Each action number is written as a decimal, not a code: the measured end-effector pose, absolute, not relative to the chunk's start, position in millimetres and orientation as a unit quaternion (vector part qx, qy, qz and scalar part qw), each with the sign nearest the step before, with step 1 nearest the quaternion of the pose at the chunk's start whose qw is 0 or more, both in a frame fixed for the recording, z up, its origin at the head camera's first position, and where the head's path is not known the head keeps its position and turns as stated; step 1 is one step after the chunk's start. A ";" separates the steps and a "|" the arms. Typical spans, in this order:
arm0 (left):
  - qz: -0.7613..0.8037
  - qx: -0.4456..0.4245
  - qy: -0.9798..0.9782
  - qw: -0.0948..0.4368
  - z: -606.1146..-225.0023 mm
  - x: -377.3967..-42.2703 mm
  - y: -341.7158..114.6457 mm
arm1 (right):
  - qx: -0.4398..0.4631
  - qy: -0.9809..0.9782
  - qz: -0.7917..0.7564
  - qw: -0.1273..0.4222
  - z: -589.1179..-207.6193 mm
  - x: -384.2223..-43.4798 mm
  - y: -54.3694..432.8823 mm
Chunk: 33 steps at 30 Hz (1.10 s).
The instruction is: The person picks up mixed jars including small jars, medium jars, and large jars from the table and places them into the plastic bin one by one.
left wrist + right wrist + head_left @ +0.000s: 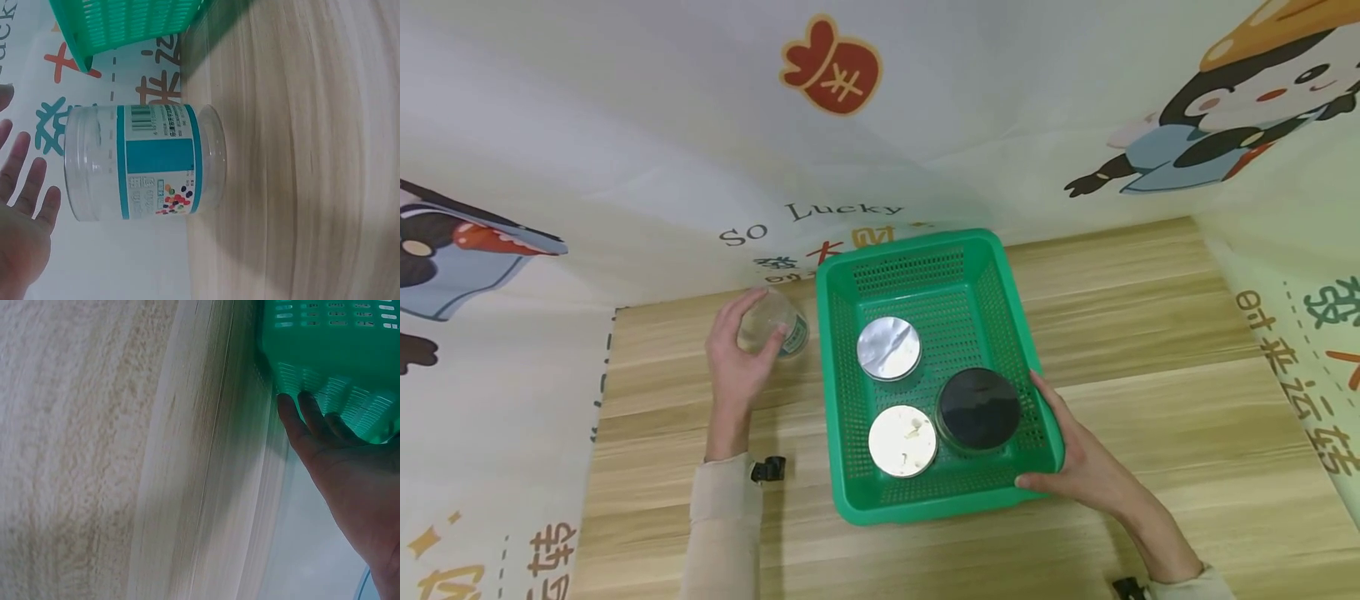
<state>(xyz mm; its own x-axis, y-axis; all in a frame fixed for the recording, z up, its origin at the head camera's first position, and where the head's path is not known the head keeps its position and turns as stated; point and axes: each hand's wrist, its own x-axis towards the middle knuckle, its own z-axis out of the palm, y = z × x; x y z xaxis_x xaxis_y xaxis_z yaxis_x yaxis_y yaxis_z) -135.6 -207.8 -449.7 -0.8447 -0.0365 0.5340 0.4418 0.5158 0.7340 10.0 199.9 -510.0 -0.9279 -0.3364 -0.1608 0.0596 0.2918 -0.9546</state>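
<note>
A clear plastic jar [794,337] with a white and teal label stands upright on the table, left of a green basket [832,408]. Around it my left hand [737,360] is spread, and the left wrist view shows a gap between the fingers [19,172] and the jar [159,162]. At the basket's near right corner is my right hand [1090,467], its nearly straight fingers [300,428] against the outer wall and its thumb by the front rim. Inside the basket stand containers topped in silver [889,348], cream [902,443] and black [979,408].
The wood-patterned tabletop [1142,333] extends on both sides of the basket. Behind it and at the sides rise white printed sheets [662,150] with cartoon figures and lettering. The basket's far end stands close to the back sheet.
</note>
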 end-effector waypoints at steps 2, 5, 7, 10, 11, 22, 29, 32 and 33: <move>-0.479 -0.123 -0.831 0.255 -451.4 -136.4 -209.1 | -0.087 0.786 -0.589 0.170 -510.3 9.9 200.2; -0.483 -0.118 -0.829 0.257 -454.8 -138.7 -211.6 | -0.086 0.785 -0.589 0.172 -511.0 10.2 200.7; -0.483 -0.112 -0.831 0.251 -456.7 -140.3 -213.4 | -0.083 0.786 -0.588 0.173 -511.6 10.4 201.0; -0.482 -0.101 -0.837 0.239 -460.2 -143.3 -215.6 | -0.081 0.787 -0.587 0.171 -512.2 10.5 201.5; -0.481 -0.097 -0.839 0.234 -461.2 -143.9 -216.1 | -0.081 0.787 -0.587 0.171 -512.2 10.6 201.6; -0.456 -0.080 -0.857 0.226 -498.6 -158.5 -239.6 | -0.075 0.784 -0.590 0.178 -510.6 10.0 202.2; -0.456 -0.065 -0.860 0.220 -499.3 -160.7 -242.0 | -0.077 0.785 -0.589 0.177 -512.2 9.6 202.9; -0.456 -0.061 -0.861 0.216 -501.0 -161.2 -243.1 | -0.078 0.783 -0.591 0.176 -512.7 9.9 202.5; -0.457 -0.059 -0.861 0.215 -502.0 -161.3 -243.6 | -0.079 0.782 -0.592 0.176 -512.8 10.1 202.2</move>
